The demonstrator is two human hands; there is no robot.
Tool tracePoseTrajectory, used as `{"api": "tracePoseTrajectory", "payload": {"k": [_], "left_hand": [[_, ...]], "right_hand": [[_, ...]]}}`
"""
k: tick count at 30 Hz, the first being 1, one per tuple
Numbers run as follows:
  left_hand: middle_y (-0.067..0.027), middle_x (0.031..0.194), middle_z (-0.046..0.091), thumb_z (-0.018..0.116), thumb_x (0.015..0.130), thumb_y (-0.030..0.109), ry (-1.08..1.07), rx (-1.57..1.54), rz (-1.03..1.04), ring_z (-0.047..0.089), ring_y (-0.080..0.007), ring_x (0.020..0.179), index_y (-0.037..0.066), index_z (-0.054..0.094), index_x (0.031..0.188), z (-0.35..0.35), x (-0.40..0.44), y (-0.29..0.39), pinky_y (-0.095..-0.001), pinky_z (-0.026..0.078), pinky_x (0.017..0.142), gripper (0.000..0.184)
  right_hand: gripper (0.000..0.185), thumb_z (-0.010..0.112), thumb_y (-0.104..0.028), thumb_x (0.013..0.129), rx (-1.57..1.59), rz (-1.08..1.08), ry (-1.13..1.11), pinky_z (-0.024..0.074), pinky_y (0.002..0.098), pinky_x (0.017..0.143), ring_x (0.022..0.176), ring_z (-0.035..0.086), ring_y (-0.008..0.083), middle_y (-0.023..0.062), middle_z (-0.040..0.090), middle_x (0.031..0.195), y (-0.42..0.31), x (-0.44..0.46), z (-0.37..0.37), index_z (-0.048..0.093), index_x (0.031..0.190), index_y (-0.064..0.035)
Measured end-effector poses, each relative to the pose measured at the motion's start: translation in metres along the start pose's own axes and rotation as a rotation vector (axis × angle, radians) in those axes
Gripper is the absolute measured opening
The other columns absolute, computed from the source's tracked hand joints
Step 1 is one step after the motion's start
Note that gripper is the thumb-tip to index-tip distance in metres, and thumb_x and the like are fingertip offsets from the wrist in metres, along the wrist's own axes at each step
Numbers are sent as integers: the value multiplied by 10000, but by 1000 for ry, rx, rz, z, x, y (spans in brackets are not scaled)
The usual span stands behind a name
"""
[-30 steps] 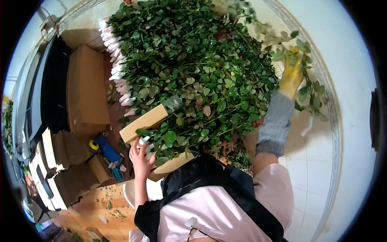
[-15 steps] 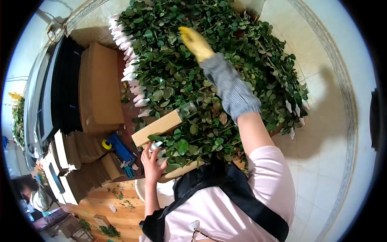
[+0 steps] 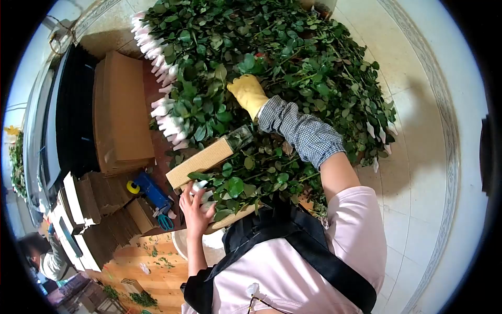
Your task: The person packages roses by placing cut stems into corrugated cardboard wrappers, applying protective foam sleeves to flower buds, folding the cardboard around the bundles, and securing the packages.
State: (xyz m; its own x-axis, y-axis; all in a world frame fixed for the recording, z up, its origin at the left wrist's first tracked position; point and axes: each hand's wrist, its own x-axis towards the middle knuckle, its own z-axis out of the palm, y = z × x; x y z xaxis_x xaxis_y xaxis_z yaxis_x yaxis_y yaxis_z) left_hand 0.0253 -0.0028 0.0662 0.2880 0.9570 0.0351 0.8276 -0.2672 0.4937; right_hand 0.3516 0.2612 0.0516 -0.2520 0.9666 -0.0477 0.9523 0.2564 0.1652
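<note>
The rose stems [image 3: 314, 78] lie in a broad leafy pile before you, their white-sleeved heads [image 3: 170, 125] along the left edge, their long axes running roughly crosswise. Your gloved right hand [image 3: 248, 95] is nearer to this pile, upon its leaves, with the sleeved heads off to the left of its fingers; those fingers are curled in, but you cannot tell whether they grip a stem. Closer to your body, a smaller rose bundle [image 3: 251, 188] lies beside a corrugated cardboard strip [image 3: 201, 163], heads also leftward. Your bare left hand [image 3: 197, 210] is at that end, fingers parted against the heads. Further left are a blue tape dispenser [image 3: 152, 191], scissors [image 3: 165, 222] and stacked cardboard [image 3: 123, 112].
</note>
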Motion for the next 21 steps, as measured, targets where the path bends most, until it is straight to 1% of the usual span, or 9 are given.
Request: {"api": "tracePoseTrajectory", "payload": {"k": [5, 6, 8, 9, 12, 13, 16, 19, 21], "left_hand": [[-158, 1486, 421, 820, 687, 229, 11, 34, 4, 416, -402, 1313, 109, 636, 1178, 2, -1, -3, -532, 313, 1110, 538], [-157, 1487, 420, 821, 687, 229, 10, 24, 5, 417, -402, 1313, 108, 636, 1180, 3, -1, -4, -531, 312, 1111, 540], [-154, 1486, 421, 824, 688, 231, 5, 10, 10, 418, -399, 1315, 109, 634, 1185, 3, -2, -5, -528, 312, 1109, 546], [-151, 1482, 424, 825, 690, 233, 21, 8, 27, 417, -395, 1317, 111, 632, 1188, 4, -2, -5, -527, 312, 1107, 549], [-149, 1479, 426, 825, 688, 241, 27, 21, 30, 415, -389, 1319, 115, 633, 1189, 4, -2, -7, -529, 311, 1104, 551], [-151, 1479, 425, 824, 686, 245, 32, 12, 42, 415, -388, 1320, 117, 635, 1191, 4, -2, -9, -530, 309, 1104, 555], [-158, 1475, 425, 819, 680, 265, 37, -4, 40, 415, -385, 1321, 120, 643, 1191, 5, -4, -9, -532, 306, 1102, 559], [-163, 1470, 427, 818, 675, 268, 55, -12, 34, 419, -384, 1314, 118, 647, 1182, 4, -3, -8, -532, 306, 1101, 555], [-164, 1467, 431, 817, 671, 261, 40, -13, 27, 427, -384, 1303, 117, 649, 1176, 3, -3, -8, -532, 306, 1100, 551]], "right_hand": [[163, 628, -117, 871, 70, 20, 92, 530, 367, 875, 1031, 671, 243, 49, 716, 979, -2, -14, -36, 715, 1004, -153], [147, 623, -115, 872, 189, -17, 474, 527, 372, 882, 1026, 668, 249, 52, 717, 983, -4, -14, -40, 713, 983, -143], [126, 609, -100, 877, 652, -166, 840, 512, 395, 926, 1027, 657, 261, 67, 720, 1003, -3, -19, -48, 712, 951, -96], [148, 660, -58, 838, 383, -147, 657, 495, 395, 995, 1050, 662, 254, 74, 723, 1068, -4, -35, -84, 712, 975, -81], [317, 719, 35, 771, 257, -220, 657, 470, 379, 1080, 1112, 662, 225, 50, 716, 1168, 5, -59, -107, 721, 1043, -130], [258, 638, -3, 886, 183, -198, 749, 484, 390, 1059, 1139, 634, 183, 19, 704, 1153, 14, -61, -98, 702, 1065, -177], [217, 557, -114, 960, 3, -75, 844, 453, 428, 1053, 1181, 584, 267, 67, 663, 1191, 67, -103, -108, 684, 1135, -135], [466, 423, -466, 1032, 620, -133, 1175, 398, 418, 1105, 1255, 542, 272, 96, 618, 1266, 116, -153, -116, 665, 1197, -104], [453, 442, -413, 1032, 1434, -79, 1104, 380, 435, 1130, 1286, 522, 287, 152, 574, 1341, 159, -198, -118, 580, 1314, -87]]}}
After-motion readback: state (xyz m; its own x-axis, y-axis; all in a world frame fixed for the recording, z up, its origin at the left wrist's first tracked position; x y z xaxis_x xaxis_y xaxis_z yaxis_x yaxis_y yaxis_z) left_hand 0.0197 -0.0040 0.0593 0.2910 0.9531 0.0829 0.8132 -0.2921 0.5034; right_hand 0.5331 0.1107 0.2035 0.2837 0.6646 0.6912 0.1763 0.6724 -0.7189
